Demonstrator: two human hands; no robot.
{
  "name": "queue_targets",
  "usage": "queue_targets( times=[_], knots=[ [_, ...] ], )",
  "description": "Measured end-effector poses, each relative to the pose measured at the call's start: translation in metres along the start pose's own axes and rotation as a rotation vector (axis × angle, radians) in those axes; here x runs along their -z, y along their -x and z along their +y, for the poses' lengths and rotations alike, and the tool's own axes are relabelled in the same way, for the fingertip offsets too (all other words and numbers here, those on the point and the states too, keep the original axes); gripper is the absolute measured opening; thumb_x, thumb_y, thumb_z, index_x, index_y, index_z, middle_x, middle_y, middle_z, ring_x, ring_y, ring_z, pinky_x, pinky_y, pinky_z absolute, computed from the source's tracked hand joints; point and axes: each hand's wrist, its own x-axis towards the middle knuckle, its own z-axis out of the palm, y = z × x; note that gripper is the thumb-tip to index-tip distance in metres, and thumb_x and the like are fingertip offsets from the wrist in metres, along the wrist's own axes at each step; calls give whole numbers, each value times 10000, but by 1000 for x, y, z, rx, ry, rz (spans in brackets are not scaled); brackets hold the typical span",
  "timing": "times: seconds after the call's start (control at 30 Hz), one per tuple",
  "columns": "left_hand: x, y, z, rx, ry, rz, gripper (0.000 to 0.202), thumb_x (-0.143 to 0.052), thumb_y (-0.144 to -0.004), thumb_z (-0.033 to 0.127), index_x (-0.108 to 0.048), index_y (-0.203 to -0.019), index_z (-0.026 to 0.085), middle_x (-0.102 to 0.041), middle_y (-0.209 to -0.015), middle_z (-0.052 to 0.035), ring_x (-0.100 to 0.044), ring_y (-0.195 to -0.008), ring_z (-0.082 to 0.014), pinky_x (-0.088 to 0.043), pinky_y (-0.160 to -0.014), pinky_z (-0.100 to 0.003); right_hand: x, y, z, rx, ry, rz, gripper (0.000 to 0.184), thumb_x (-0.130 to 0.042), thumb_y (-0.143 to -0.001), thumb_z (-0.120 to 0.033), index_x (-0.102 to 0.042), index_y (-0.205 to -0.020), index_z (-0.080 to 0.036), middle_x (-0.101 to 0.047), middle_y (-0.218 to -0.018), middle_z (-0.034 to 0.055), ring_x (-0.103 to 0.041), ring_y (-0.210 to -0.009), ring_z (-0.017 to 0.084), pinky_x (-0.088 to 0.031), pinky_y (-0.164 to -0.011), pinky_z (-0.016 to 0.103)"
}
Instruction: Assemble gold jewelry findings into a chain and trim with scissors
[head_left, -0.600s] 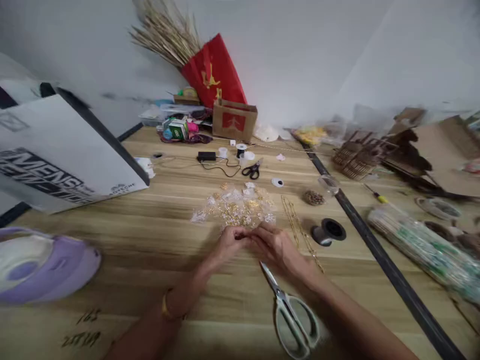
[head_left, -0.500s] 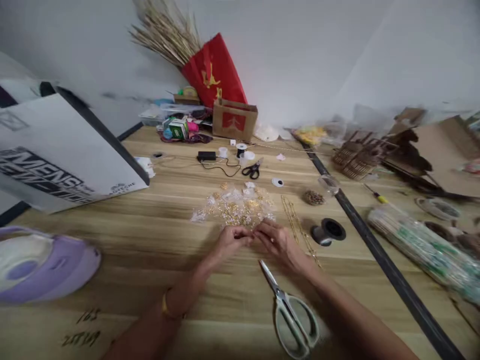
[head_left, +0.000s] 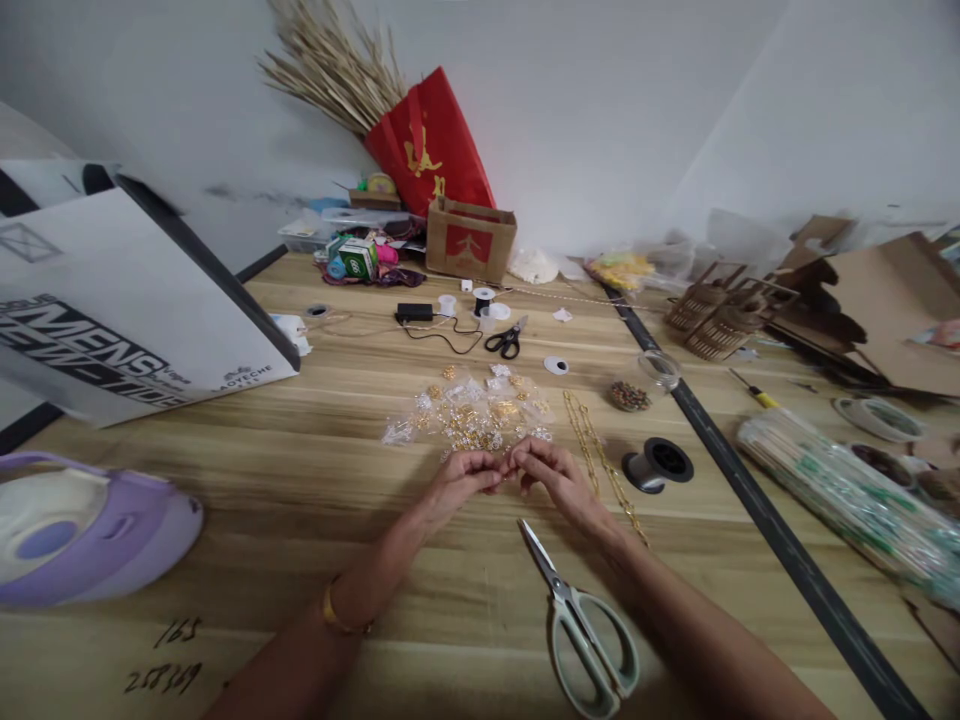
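Note:
My left hand and my right hand meet over the wooden table, fingertips pinched together. Whatever sits between them is too small to make out. Just beyond the fingers spreads a pile of gold and clear beads, some in small clear bags. A gold chain lies to the right of my right hand, with a spool of thin wire beside it. Below my hands rest scissors with pale handles, blades nearly closed and pointing away from me.
Black-handled scissors, a black adapter and a jar of small beads lie farther back. At left stand a white box and a purple-white container. Plastic-wrapped sticks lie right of a dark strip.
Both hands stay in the same place with fingertips together. The right hand's fingers have shifted slightly and lifted a little. Nothing else on the table has moved.

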Motion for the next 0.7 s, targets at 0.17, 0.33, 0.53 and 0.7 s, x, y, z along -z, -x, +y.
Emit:
queue_targets(
  times=[0.17, 0.33, 0.53, 0.7],
  knots=[
    [3, -2, -6, -19, -71, -84, 177, -691, -658, 281, -658, -718, 118, -623, -706, -30, -539, -681, -129, -401, -633, -233, 0, 0, 3, -10, 51, -34, 268, -507, -866, -377, -558, -714, -162, -559, -665, 6, -527, -617, 118, -435, -580, 231],
    [5, -2, -5, -41, -210, -131, 89, -657, -681, 209, -660, -700, 122, -645, -689, -25, -554, -671, -128, -398, -637, -225, 0, 0, 2, -52, 93, -97, 281, -513, -862, -377, -541, -682, -162, -540, -644, -4, -510, -596, 112, -429, -593, 239],
    [4, 1, 1, -43, -282, -175, 47, -625, -700, 163, -652, -695, 125, -646, -686, -18, -558, -665, -125, -403, -645, -225, 0, 0, -3, -132, 19, -131, 289, -543, -835, -404, -543, -668, -167, -550, -646, -5, -534, -601, 120, -459, -604, 253],
    [5, -1, -5, -48, -262, -133, 93, -624, -709, 208, -645, -724, 118, -625, -698, -23, -538, -655, -122, -397, -624, -221, 2, -2, -1, -125, -19, -107, 325, -560, -815, -454, -556, -675, -161, -584, -666, 6, -563, -598, 117, -472, -590, 244]
  ],
)
